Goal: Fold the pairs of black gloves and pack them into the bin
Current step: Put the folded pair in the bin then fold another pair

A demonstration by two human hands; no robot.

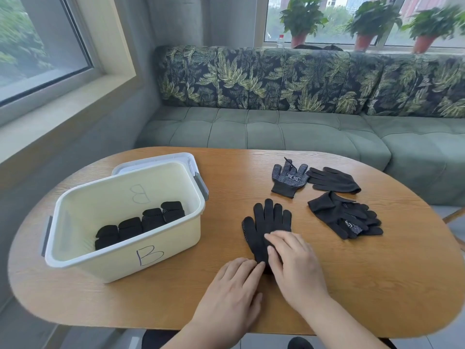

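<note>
Oval wooden desk set before a green sofa, with potted plants on the sill behind.

A cream bin marked "B" stands on the left of the desk, resting on its lid. Four folded glove bundles lie in a diagonal row on its floor.

The glove pair in work lies flat at desk centre, just right of the bin. Its long axis runs away from the person, tips toward the sofa and cuff toward the near edge, leaning slightly left. The dotted grip side shows along the thumb edge.

The left hand is palm down, its fingers straight, their ends touching the cuff and holding nothing. The right hand lies palm down across the pair's lower half, its fingers relaxed and pressing the fabric without closing round it.

Farther right lie a dotted glove, palm up, a plain glove touching it, and a loose heap of gloves.
</note>
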